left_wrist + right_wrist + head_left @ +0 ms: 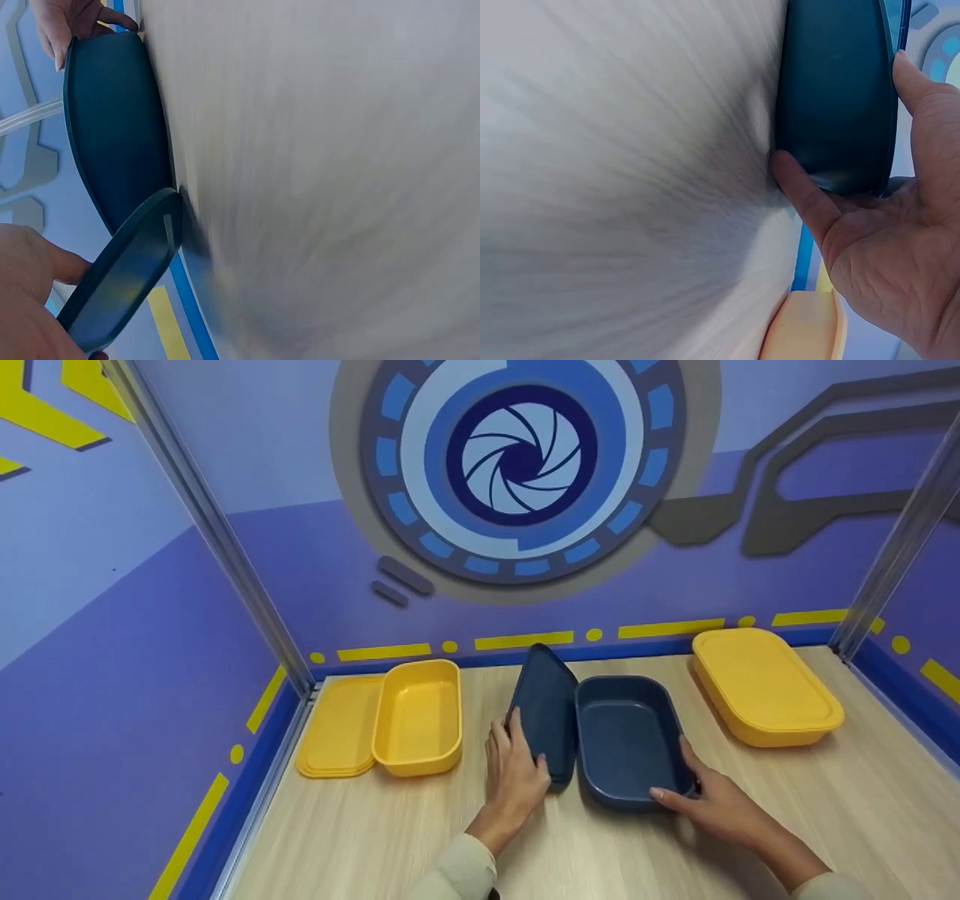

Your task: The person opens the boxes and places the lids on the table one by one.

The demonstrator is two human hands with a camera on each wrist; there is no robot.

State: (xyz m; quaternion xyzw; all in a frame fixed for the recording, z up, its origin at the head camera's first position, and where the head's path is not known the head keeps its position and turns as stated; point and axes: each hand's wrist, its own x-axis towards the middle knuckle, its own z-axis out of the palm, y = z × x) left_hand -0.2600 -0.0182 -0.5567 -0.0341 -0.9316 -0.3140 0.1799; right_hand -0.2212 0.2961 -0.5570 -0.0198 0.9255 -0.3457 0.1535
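In the head view, a dark blue lid [541, 712] stands tilted up on its long edge, left of the dark blue box. My left hand [516, 772] holds this lid near its front end, thumb on one side and fingers on the other. The left wrist view shows the lid [127, 274] leaning close beside the box [112, 120]. Inside, the open dark blue box [626, 742] is bare. My right hand [712, 802] grips its near right corner, with the thumb at the front rim and fingers along the right wall.
An open yellow box [418, 720] stands at the left, partly over a flat yellow lid [337, 735]. A yellow box with its lid on [769, 686] sits at the back right. Patterned panels [285, 555] border the wooden table [570, 855] at the back and sides.
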